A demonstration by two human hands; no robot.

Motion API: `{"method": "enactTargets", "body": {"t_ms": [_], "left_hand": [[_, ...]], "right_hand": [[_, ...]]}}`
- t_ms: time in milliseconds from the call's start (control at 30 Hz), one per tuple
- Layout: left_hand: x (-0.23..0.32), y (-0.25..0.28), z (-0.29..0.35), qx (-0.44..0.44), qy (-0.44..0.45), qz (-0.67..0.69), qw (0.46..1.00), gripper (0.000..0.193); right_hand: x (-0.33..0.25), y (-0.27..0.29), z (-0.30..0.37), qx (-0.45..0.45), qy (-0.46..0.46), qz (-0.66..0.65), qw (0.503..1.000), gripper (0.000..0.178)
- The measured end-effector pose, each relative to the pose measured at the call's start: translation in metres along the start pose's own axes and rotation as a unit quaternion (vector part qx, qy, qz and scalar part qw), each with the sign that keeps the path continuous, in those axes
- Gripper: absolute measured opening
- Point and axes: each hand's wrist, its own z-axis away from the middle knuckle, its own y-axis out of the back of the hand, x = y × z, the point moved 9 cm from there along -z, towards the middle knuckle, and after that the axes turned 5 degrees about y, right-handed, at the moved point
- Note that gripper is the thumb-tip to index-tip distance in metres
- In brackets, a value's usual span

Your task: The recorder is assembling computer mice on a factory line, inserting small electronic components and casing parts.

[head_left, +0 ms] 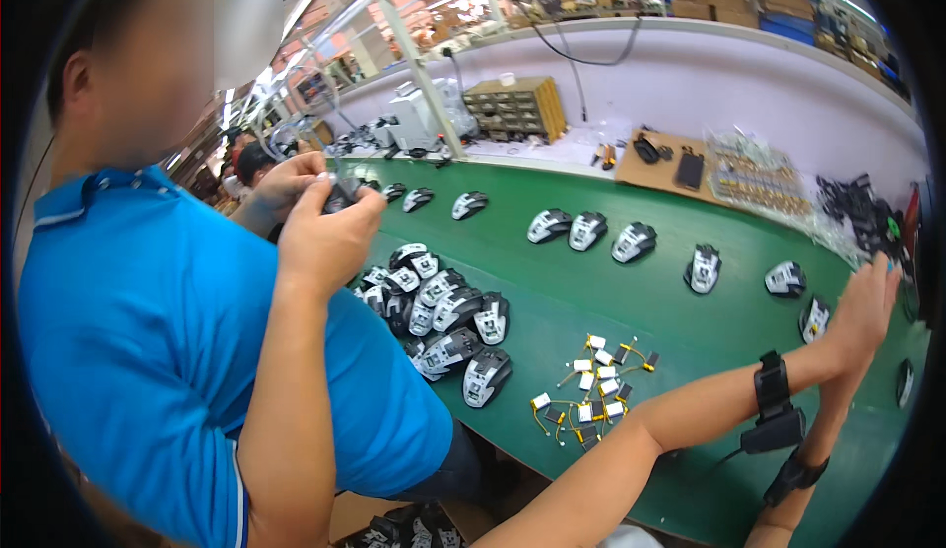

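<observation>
Both of the wearer's hands reach to the far right end of the green tabletop (pixel 591 302), among loose computer-mouse shells.

The left hand (pixel 862 311), a black strap on its wrist, lies stretched out with its fingers together near the right rim; whether its grip closes on anything cannot be told. Of the right hand only the strapped wrist (pixel 798 474) shows beneath it, so its grip cannot be told either. Nearest the left hand lies one mouse shell (pixel 814 318), just below-left of it, and another (pixel 785 278) beyond. Well left of the hands sit small white connectors with yellow wires (pixel 596 385), then a heap of mouse shells (pixel 443 321); judging by this, many pieces wait unhandled. A co-worker in a blue shirt (pixel 148 351) holds a dark part (pixel 340 193) up.
</observation>
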Motion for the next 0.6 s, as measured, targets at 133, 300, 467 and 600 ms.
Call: {"method": "enactTargets", "body": {"t_ms": [133, 300, 467, 600], "left_hand": [[-0.004, 0.027, 0.014, 0.056, 0.005, -0.386, 0.921, 0.024], [-0.004, -0.008, 0.031, 0.009, -0.103, -0.429, 0.897, 0.022], [0.013, 0.043, 0.028, -0.035, -0.146, -0.354, 0.923, 0.02], [-0.047, 0.143, -0.006, 0.031, -0.016, -0.498, 0.867, 0.024]], "right_hand": [[0.021, -0.038, 0.046, -0.125, 0.217, -0.055, 0.967, 0.07], [0.014, -0.014, 0.026, -0.138, 0.091, -0.193, 0.967, 0.068], [-0.005, 0.009, -0.001, -0.054, 0.155, -0.25, 0.954, 0.057], [-0.017, 0.062, -0.017, 0.013, 0.112, -0.378, 0.919, 0.055]]}}
